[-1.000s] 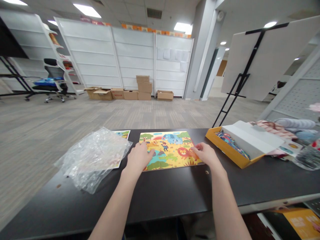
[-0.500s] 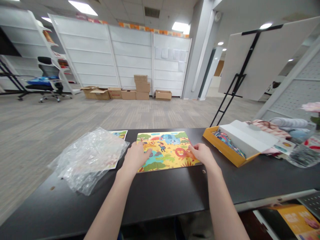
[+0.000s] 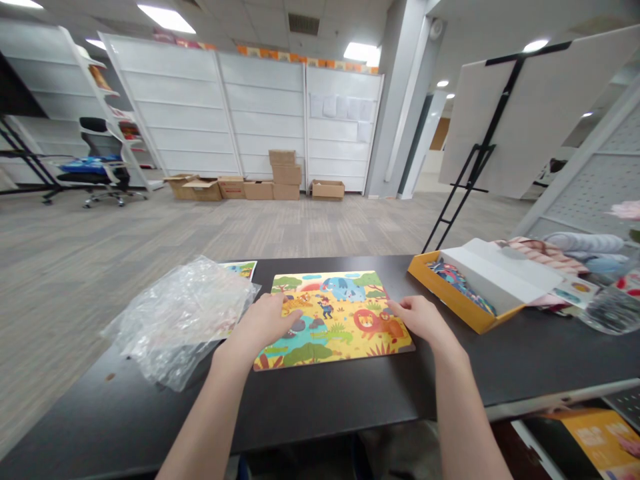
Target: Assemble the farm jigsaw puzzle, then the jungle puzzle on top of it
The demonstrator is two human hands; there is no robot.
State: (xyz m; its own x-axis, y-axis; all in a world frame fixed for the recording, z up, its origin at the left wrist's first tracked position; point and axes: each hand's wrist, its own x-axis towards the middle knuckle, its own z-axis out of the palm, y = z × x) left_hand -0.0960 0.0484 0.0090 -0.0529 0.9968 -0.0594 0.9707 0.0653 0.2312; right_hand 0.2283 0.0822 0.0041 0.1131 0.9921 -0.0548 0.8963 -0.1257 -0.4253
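Note:
A flat animal picture board (image 3: 335, 327), printed with elephants, lions and a crocodile on yellow, lies in front of me on the black table. My left hand (image 3: 267, 320) holds its left edge, thumb on top and the other fingers partly hidden. At the opposite edge, my right hand (image 3: 413, 317) pinches the board near the lions. To the left of my left hand is a crumpled clear plastic bag (image 3: 185, 320), partly over another colourful sheet (image 3: 245, 269).
An open yellow box (image 3: 455, 293) with many small colourful pieces stands on the table (image 3: 340, 400) at right. Beyond it are striped cloth (image 3: 543, 257) and a clear container (image 3: 613, 307). Cardboard boxes (image 3: 257, 190) line the far shelves; an easel-like stand (image 3: 463, 180) rises behind the table.
The picture board has come nearer to me, both hands moving with it and staying at its edges. The view has shifted slightly.

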